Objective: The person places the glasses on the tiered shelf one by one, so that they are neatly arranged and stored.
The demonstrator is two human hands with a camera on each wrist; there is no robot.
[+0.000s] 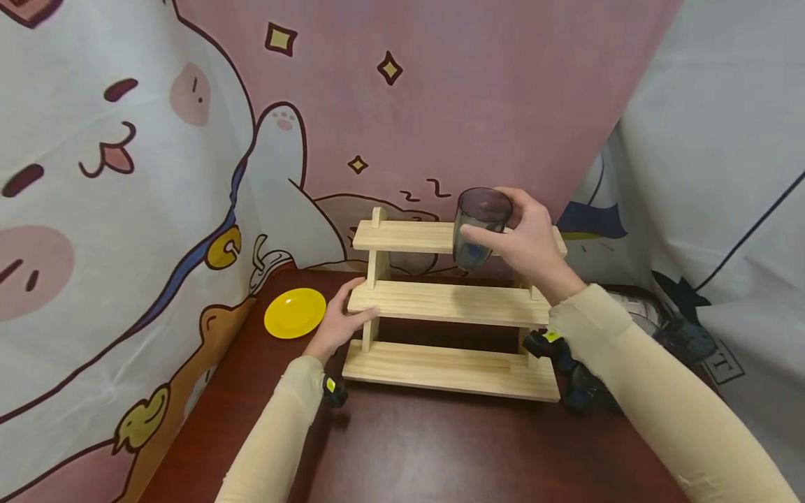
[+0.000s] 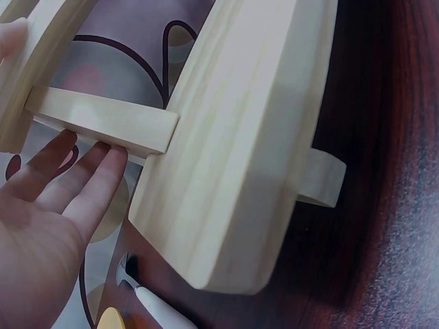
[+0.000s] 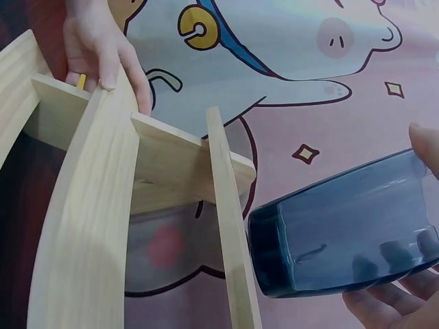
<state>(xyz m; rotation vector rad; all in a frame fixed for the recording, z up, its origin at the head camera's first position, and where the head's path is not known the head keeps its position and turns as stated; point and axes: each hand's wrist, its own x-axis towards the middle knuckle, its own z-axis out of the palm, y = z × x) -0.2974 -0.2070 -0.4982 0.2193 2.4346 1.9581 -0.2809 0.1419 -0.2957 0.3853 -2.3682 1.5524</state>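
A three-tier wooden display rack [image 1: 440, 300] of pale wood stands on the dark red-brown table [image 1: 402, 447]. My left hand [image 1: 339, 321] grips the left end of its middle shelf, thumb over the front edge. In the left wrist view its fingertips [image 2: 113, 154] touch the rack's side support [image 2: 103, 116]. My right hand [image 1: 528, 234] holds a smoky blue see-through drinking glass [image 3: 343, 233], thumb on one side and fingers round the other. Mouth up and tilted, the glass overlaps the top shelf [image 1: 402, 236] in the head view. In the right wrist view its base is right by that shelf's edge.
A yellow plate [image 1: 294, 313] lies on the table left of the rack. The left wrist view shows a white-handled utensil [image 2: 161, 308] beyond the shelf end. Behind hangs a pink and white cartoon curtain [image 1: 503, 91]. Clear objects [image 1: 635, 307] lie right of the rack, partly behind my right sleeve.
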